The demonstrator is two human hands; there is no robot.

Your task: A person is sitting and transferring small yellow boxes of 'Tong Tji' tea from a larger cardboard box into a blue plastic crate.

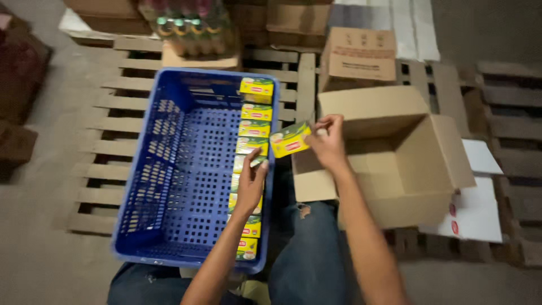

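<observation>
- The left hand [250, 183] lies flat, fingers loose, on the row of small boxes [252, 129] along the right wall of the blue crate [164, 169].
- The right hand [327, 141] pinches a yellow-green box [289, 139] just above the crate's right rim, beside an open carton [395, 164].
- Crate and carton sit on wooden pallets [107, 141] over a concrete floor [45, 260]; further cartons are stacked behind.
- The held box is tilted, with a red label.

Dim concrete floor [39, 265], wooden pallets [107, 147], perhaps stacked cartons [361, 53].
</observation>
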